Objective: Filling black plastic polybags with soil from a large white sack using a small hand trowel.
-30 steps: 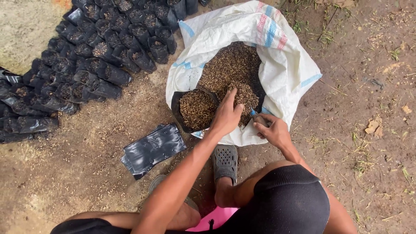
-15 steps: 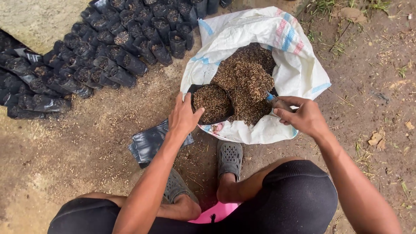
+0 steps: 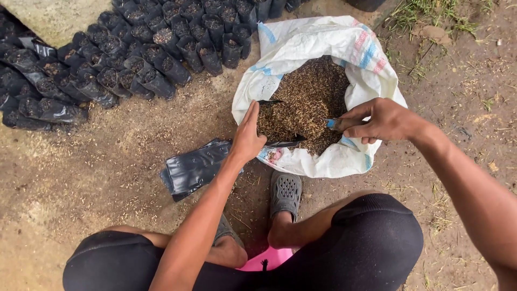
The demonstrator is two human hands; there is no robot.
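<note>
Filled black nursery bags (image 3: 156, 54) lie beyond the white sack (image 3: 323, 48). Left hand (image 3: 249, 137) flat, fingers extended into husk (image 3: 307, 102); right hand (image 3: 379, 119) pinches the sack rim.

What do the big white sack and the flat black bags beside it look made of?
Big white sack: apparently woven plastic, matte, with coloured stripes and stiff folds. Flat black bags: thin plastic film, judging by glossy creases and limp stacking.

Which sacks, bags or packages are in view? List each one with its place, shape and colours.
Woven sack: centre right on the ground, mouth rolled open, white with blue and pink stripes, full of brown husk.
Small filled bags: upper left, rows of black tubes.
Flat empty bags: stack beside the left hand, black, glossy.
</note>
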